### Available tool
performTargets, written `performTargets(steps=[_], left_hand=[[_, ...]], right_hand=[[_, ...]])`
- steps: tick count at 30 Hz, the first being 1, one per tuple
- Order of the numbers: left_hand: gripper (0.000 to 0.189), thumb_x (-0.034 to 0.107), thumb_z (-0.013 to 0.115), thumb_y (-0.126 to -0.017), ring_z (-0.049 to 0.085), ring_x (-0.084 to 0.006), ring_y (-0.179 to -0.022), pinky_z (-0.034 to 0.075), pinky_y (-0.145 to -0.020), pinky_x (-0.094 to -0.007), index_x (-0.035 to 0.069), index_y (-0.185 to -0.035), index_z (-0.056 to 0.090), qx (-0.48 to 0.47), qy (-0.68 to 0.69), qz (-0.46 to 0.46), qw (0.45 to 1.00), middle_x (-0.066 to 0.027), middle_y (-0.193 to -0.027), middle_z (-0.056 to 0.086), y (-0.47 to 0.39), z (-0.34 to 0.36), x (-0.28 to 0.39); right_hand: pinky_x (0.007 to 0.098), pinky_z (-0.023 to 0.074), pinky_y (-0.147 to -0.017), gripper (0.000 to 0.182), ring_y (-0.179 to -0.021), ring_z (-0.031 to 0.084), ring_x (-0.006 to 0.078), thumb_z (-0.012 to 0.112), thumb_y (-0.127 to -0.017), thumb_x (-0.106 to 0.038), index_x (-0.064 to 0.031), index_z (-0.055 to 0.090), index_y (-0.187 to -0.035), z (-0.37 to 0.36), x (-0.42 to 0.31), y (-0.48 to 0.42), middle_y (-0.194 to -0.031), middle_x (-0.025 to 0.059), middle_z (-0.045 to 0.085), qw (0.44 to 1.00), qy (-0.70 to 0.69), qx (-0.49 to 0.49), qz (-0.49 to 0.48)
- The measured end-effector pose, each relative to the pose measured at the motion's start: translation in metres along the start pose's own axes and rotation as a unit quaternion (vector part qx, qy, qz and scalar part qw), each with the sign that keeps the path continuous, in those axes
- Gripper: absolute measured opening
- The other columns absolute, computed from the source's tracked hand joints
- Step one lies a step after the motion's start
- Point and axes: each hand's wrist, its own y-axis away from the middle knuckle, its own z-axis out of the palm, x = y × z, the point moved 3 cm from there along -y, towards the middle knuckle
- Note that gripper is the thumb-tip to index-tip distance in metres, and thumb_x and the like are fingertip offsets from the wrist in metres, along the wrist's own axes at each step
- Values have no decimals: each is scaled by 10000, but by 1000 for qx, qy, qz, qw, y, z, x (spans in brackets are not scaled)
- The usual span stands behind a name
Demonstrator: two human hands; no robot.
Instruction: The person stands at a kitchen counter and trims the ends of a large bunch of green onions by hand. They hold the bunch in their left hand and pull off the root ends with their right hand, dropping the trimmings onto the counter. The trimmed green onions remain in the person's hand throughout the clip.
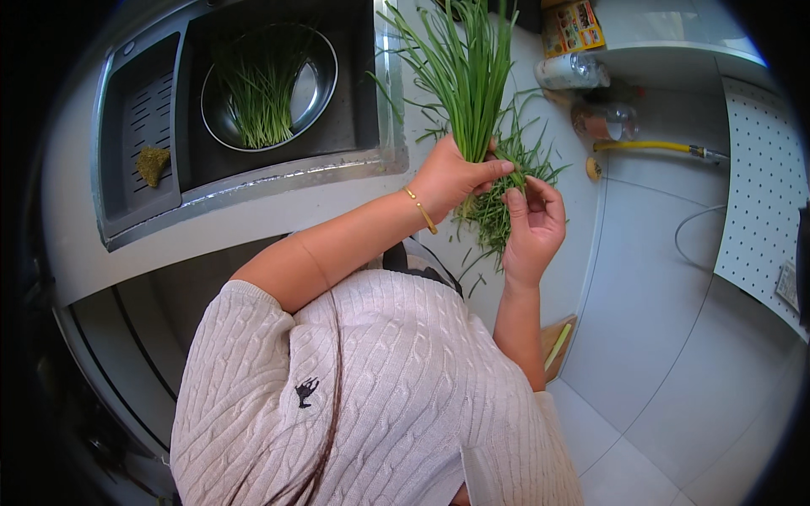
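Observation:
My left hand [459, 171], below a gold bangle on the wrist, is closed round a bunch of long green garlic chives [471, 95] whose leaves spread away from me. Just right of it, my right hand [535, 221] pinches a few thin green strands between thumb and fingers. Beneath both hands a heap of loose chive scraps [497, 224] lies on the white countertop. More chives [262, 114] rest in a round steel bowl [205, 111] in the dark sink at the left.
The sink's metal edge [297, 177] borders the counter. A brown scrubber [152, 166] sits in its side basin. Plastic bottles [573, 71], a yellow packet [573, 28] and a yellow hose [642, 147] are by the tiled wall. A wooden board [557, 348] stands near my right elbow.

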Motion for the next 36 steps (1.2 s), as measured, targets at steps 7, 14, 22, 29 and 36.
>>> performTargets(steps=[7,14,22,29,36], left_hand=[[272,33,707,-766,500,-73,-541,386,-463,-210,39,-907,474,11,0,29,1000,-5,-685,538,1,-1,-1],[254,31,707,-764,488,-71,-529,373,-456,-206,30,-892,488,19,12,32,999,-8,-658,545,1,0,1],[228,21,637,-809,436,-51,-538,364,-479,-189,45,-928,443,48,1,51,998,-148,-907,657,-5,-13,2],[229,23,635,-810,419,-51,-537,359,-478,-189,47,-931,442,35,23,47,998,-163,-953,648,-7,-20,4],[231,29,650,-797,477,-59,-579,395,-493,-209,27,-951,477,-36,-19,-17,999,-107,-889,662,-3,-10,-2]], right_hand=[[240,499,-682,127,-806,542,101,595,-861,-24,-10,558,-982,-1,1,-1,-902,25,542,994,-69,22,78],[305,461,-815,135,-908,543,142,559,-908,-132,-62,529,-1020,6,14,3,-970,28,580,944,-269,29,189],[341,450,-825,122,-931,523,158,539,-922,-156,-77,512,-1011,-7,20,6,-998,27,561,918,-337,87,191],[247,388,-618,104,-714,445,109,541,-922,-149,-58,509,-962,-70,50,13,-886,19,520,941,-257,105,194],[224,379,-535,110,-631,438,84,563,-902,-94,-55,506,-987,-108,70,25,-798,14,515,965,-52,143,212]])
